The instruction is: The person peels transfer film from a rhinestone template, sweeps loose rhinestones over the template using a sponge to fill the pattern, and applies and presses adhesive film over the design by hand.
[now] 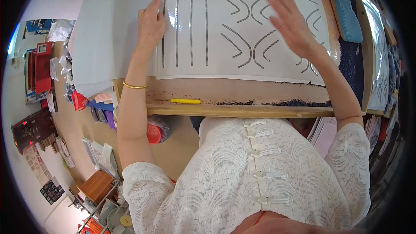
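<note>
A white sheet (236, 67) with dark dotted lines and curves lies across the wooden-framed table. At its left edge, my left hand (151, 24) is bent at the fingers, beside a translucent sheet (99, 34) that extends to the left; whether it pinches an edge cannot be made out. Over the curved patterns on the right, my right hand (288, 19) is spread, slightly blurred, with nothing in it. A yellow tool (186, 101) rests near the front edge of the table, below the patterned sheet.
A blue pad (342, 11) lies at the back right on dark grains. More dark grains (299, 103) are scattered along the wooden front edge (238, 112). A red container (154, 133) stands below the table. At the far right is another patterned sheet (378, 52).
</note>
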Demonstrator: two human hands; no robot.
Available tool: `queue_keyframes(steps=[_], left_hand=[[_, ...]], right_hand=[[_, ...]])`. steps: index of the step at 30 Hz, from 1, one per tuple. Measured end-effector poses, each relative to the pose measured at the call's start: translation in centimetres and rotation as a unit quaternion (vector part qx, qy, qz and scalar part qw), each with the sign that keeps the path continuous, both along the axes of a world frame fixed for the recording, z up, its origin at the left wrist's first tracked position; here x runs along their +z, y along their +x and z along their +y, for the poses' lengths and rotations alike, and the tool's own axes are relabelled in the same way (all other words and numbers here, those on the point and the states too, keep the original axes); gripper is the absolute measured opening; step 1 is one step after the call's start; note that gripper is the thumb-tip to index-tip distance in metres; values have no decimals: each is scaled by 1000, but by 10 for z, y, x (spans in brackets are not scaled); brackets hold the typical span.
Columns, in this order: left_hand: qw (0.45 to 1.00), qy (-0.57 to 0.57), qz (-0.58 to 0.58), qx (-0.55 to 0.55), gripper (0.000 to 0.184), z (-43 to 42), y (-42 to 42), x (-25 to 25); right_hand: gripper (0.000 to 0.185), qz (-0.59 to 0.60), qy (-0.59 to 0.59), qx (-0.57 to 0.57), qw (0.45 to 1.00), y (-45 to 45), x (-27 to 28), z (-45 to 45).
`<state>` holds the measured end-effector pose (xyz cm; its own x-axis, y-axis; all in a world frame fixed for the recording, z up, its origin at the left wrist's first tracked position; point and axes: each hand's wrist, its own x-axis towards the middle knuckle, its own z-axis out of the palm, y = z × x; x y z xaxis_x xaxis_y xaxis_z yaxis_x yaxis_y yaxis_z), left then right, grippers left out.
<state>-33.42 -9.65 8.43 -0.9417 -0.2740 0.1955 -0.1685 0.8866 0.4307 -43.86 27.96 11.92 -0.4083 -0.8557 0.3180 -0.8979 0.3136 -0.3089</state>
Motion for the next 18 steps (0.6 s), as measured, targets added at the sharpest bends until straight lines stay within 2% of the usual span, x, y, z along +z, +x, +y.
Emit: queue_keyframes(steps=[1,4,7,13,18], left_hand=[[1000,-12,-2,-6,48,-1,-2,-1],[1000,-16,11,-4,49,-1,-3,-7],[998,-53,17,-7,50,-5,-1,-9],[999,-14,30,-22,55,-3,2,5],[992,125,-3,-18,56,12,3,51]], right_hand=[[60,79,57,-29,995,-2,-13,8],[57,50,152,-10,987,4,-40,22],[58,87,130,-35,987,-3,-39,25],[56,91,142,-51,984,-2,-56,30],[57,97,138,-68,983,-6,-58,30]])
